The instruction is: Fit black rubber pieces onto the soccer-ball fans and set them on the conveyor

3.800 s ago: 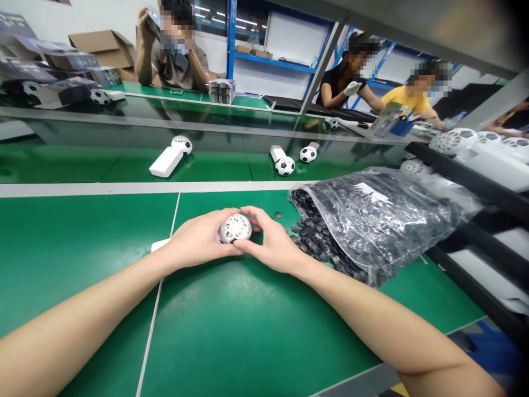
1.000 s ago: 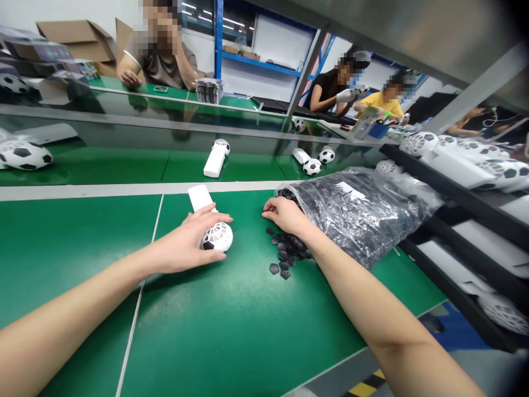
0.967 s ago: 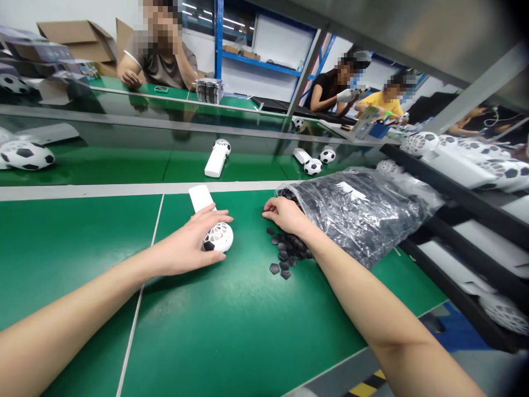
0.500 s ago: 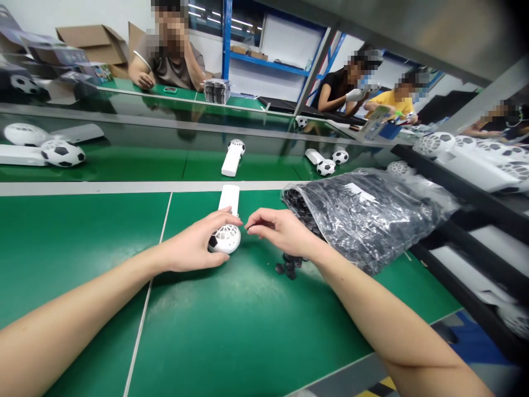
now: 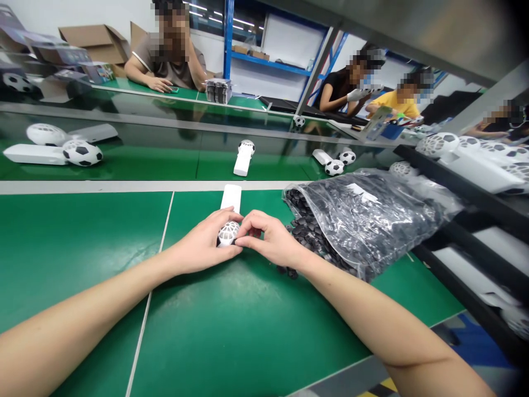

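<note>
A white handheld fan [image 5: 228, 234] with a football-patterned, openwork head lies on the green table, its flat handle [image 5: 231, 198] pointing away from me. My left hand [image 5: 209, 237] is wrapped around the left side of the head, thumb in front and fingers behind. At the head's right side, my right hand [image 5: 268, 237] pinches a small black piece [image 5: 234, 241] against the shell; the fingertips cover most of it. Right of that hand, loose black pieces [image 5: 309, 237] spill from the mouth of a clear plastic bag [image 5: 372, 215].
Beyond the table's pale edge, more football fans [image 5: 82, 153] lie on a green belt, with another fan [image 5: 243, 157] straight ahead. A black rack [image 5: 463, 190] holding white fans stands on the right. Across the belt sit several people, one person [image 5: 165, 66] at the left.
My right hand has moved left to the fan head with the black piece. The fans on the belt have shifted slightly right. More black pieces show at the bag's mouth.
</note>
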Action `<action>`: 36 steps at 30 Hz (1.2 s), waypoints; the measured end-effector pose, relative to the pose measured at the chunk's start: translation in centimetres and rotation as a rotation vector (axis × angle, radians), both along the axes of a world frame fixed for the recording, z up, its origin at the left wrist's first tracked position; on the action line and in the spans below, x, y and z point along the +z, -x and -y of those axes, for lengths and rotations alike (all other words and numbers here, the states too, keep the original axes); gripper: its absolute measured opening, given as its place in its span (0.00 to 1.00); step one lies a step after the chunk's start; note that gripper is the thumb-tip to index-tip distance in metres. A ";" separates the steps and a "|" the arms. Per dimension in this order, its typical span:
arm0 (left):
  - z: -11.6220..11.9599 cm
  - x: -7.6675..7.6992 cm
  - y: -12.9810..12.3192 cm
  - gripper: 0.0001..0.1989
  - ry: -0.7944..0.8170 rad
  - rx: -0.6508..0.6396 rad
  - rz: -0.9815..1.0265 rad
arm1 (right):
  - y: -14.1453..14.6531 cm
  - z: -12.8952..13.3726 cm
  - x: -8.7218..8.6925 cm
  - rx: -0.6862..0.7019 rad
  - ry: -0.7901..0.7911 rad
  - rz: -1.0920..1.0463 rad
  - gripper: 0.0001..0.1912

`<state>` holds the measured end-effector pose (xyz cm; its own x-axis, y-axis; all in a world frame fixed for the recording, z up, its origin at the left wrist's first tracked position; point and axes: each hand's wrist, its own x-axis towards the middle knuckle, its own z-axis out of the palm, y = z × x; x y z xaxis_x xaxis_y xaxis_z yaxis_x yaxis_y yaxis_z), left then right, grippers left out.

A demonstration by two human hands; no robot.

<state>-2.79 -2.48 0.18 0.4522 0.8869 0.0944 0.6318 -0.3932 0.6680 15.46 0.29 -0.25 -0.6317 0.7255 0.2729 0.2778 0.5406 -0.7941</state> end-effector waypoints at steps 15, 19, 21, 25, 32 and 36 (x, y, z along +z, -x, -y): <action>-0.4 -0.1 0.5 0.25 0.132 -0.037 0.131 | -1.5 -2.2 1.4 -0.118 0.135 0.178 0.10; -1.0 0.3 1.3 0.26 0.126 0.057 -0.040 | -4.9 -3.6 2.7 -0.303 -0.068 0.520 0.05; -1.3 0.7 1.7 0.26 0.204 0.065 -0.063 | -5.6 -3.8 2.4 -0.263 -0.029 0.656 0.02; -1.5 1.4 2.2 0.26 0.270 0.017 -0.089 | -5.0 -3.2 1.6 -0.174 0.008 0.768 0.05; -1.4 2.0 2.8 0.26 0.206 -0.111 -0.131 | -2.6 -1.0 2.0 -0.252 -0.312 1.141 0.09; -1.4 2.3 3.2 0.27 0.218 -0.191 -0.128 | -2.2 -0.8 1.4 -0.291 -0.395 1.170 0.13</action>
<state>-5.94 -1.06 2.45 0.6087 0.7776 -0.1576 0.6448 -0.3691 0.6693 17.62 1.10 1.12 -0.4720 0.8747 -0.1102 0.8501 0.4847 0.2061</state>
